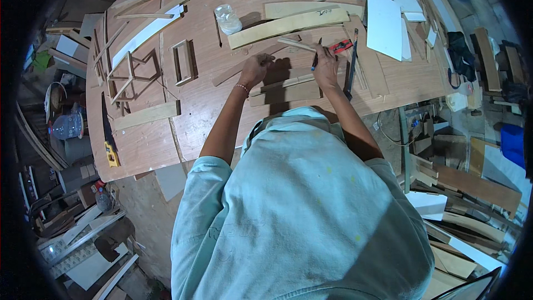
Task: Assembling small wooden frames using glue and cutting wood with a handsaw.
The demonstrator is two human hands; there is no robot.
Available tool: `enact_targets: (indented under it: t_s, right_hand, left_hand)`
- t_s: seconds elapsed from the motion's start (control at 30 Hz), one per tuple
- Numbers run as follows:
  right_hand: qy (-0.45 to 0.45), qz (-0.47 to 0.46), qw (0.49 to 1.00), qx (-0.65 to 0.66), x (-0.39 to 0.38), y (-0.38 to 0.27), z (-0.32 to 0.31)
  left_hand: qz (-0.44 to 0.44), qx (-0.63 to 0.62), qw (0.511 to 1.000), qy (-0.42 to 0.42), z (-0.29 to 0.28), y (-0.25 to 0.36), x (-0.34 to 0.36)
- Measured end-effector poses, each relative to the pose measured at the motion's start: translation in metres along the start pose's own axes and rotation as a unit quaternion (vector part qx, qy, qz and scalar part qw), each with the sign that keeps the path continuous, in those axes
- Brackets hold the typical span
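My right hand [326, 68] is closed around a dark pen [317, 55], which stands steeply between its fingers. A thin wooden strip [296, 44] reaches to those fingers from the left; whether they grip it too, I cannot tell. My left hand [254, 72] is over a longer flat strip [227, 74], its fingers curled together, and anything inside them is hidden. Between my forearms, near the table edge, lie flat boards [272, 96] partly in shadow. Just beyond my right hand are a red-and-black tool [341, 46] and a dark straight bar [352, 66].
Long curved boards [288, 28] and a clear plastic container [227, 19] lie on the table [205, 116] beyond my hands. Small wooden frames [182, 62] and a yellow-handled handsaw [111, 154] are at left. White panels [384, 25] lie at right; offcuts crowd the floor.
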State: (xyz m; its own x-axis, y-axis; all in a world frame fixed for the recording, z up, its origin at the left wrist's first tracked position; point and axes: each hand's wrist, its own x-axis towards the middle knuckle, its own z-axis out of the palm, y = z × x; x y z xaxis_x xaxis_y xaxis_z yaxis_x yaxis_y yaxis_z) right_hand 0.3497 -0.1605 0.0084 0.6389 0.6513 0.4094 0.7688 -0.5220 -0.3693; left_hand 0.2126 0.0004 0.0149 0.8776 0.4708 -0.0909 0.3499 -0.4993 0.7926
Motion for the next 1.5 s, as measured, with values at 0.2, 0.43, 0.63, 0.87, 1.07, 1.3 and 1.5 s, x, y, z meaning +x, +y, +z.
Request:
enact_targets:
  t_s: [0.2, 0.43, 0.63, 0.87, 1.07, 1.3, 1.5]
  right_hand:
    - [-0.027, 0.081, 0.996, -0.004, -0.014, 0.016, 0.022]
    - [0.059, 0.173, 0.978, -0.102, -0.034, 0.021, 0.006]
    - [0.013, 0.411, 0.902, -0.133, -0.056, 0.024, -0.02]
    - [-0.007, 0.367, 0.928, -0.065, -0.093, 0.045, 0.001]
    - [0.068, 0.375, 0.916, 0.127, -0.095, 0.006, -0.005]
    - [0.116, 0.337, 0.925, 0.135, -0.113, -0.033, -0.008]
    - [0.101, 0.462, 0.852, 0.226, -0.147, -0.053, -0.009]
  left_hand:
    - [-0.025, -0.028, 0.997, -0.062, 0.002, -0.007, 0.003]
    - [0.121, 0.113, 0.982, -0.093, 0.054, 0.026, -0.001]
    - [0.066, 0.287, 0.951, -0.095, 0.055, 0.047, -0.021]
    - [0.078, 0.313, 0.942, -0.095, 0.037, 0.03, -0.024]
    - [0.091, 0.263, 0.952, -0.126, 0.039, 0.008, -0.045]
    - [0.146, 0.258, 0.955, 0.022, 0.059, -0.002, -0.087]
    - [0.097, 0.254, 0.962, 0.005, 0.071, 0.014, -0.09]
